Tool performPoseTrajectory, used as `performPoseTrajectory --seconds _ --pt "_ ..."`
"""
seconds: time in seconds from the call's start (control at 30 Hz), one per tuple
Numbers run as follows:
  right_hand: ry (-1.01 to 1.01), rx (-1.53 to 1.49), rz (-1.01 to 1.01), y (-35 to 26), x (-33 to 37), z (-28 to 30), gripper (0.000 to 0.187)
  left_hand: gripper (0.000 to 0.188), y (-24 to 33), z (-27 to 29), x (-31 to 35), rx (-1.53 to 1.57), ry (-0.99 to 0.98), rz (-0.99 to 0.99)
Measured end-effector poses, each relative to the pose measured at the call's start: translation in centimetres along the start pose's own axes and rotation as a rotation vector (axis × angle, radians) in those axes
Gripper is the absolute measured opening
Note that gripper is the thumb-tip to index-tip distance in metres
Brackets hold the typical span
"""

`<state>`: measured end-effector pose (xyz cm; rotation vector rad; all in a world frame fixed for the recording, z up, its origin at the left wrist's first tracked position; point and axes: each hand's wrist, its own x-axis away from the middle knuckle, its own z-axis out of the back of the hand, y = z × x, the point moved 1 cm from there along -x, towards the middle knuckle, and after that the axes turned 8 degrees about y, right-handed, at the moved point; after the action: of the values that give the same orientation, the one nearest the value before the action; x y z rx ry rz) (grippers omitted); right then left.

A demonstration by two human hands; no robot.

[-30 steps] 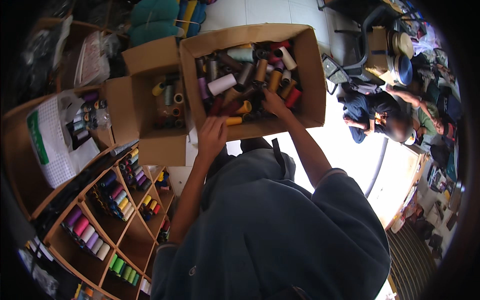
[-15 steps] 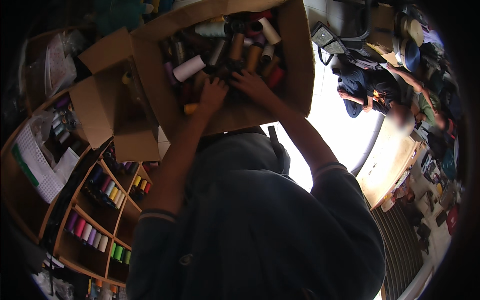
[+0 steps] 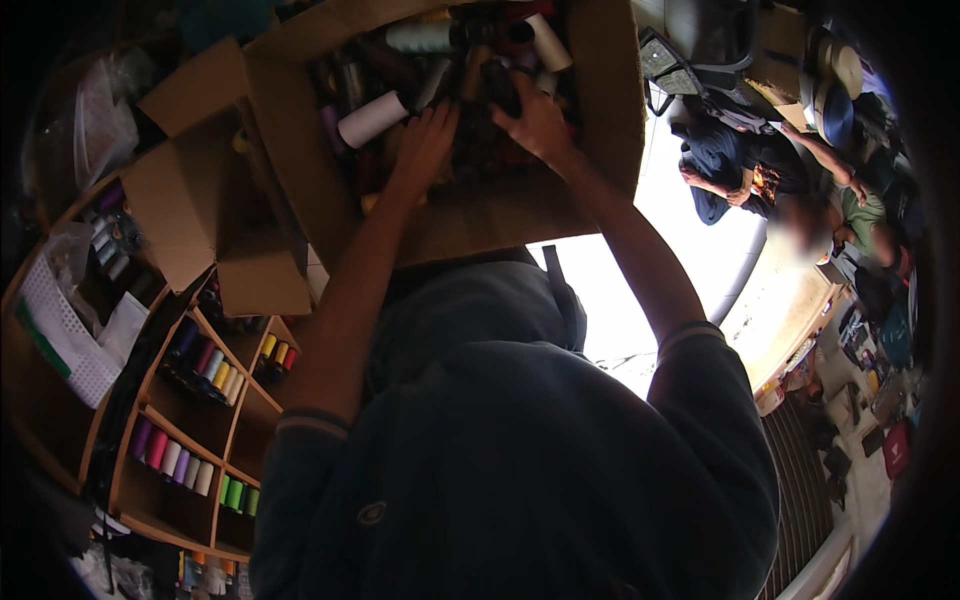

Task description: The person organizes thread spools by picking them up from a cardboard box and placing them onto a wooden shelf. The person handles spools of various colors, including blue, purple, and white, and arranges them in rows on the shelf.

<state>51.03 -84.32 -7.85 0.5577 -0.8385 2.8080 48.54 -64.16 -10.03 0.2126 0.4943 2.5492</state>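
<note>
A large cardboard box (image 3: 450, 233) in front of me holds a jumble of thread spools in many colours. In it, my right hand (image 3: 540, 125) grips a dark thread spool (image 3: 500, 88) between thumb and fingers. My left hand (image 3: 425, 145) rests on the spools just left of it, fingers stretched forward, apparently holding nothing. A white spool (image 3: 372, 120) lies tilted beside my left hand. Toward the far right of the box another pale spool (image 3: 549, 42) leans, and a pale grey-green one (image 3: 420, 38) lies at the back.
On the left, an open smaller carton (image 3: 262, 285) stands against the box. Below it, wooden shelves (image 3: 180, 415) hold rows of coloured spools, with a white perforated basket (image 3: 65, 320) alongside. At the right, people (image 3: 765, 175) sit near a light-topped table (image 3: 790, 300).
My right hand has moved a little right, its thumb and fingers now around a dark spool. My left hand has shifted slightly up. The whole view has tilted a little.
</note>
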Motion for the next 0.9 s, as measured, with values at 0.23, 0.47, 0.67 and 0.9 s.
performPoseTrajectory --seconds 0.23,0.47,0.67,0.9 --pt "0.347 0.285 0.197 -0.8 -5.5 -0.1 0.05 0.051 1.1 -1.1 -1.7 -0.182 -0.136 0.088" --pt "0.412 0.398 0.181 -1.7 -5.6 0.3 0.042 0.045 1.5 0.8 1.4 0.021 -0.059 0.144" --pt "-0.084 0.012 0.452 -0.1 -0.7 -5.0 0.047 0.049 1.4 3.8 4.2 0.381 0.228 0.286" --pt "-0.021 0.032 0.219 -1.9 1.9 -10.6 0.085 0.053 1.8 6.7 6.9 0.508 0.397 0.559"
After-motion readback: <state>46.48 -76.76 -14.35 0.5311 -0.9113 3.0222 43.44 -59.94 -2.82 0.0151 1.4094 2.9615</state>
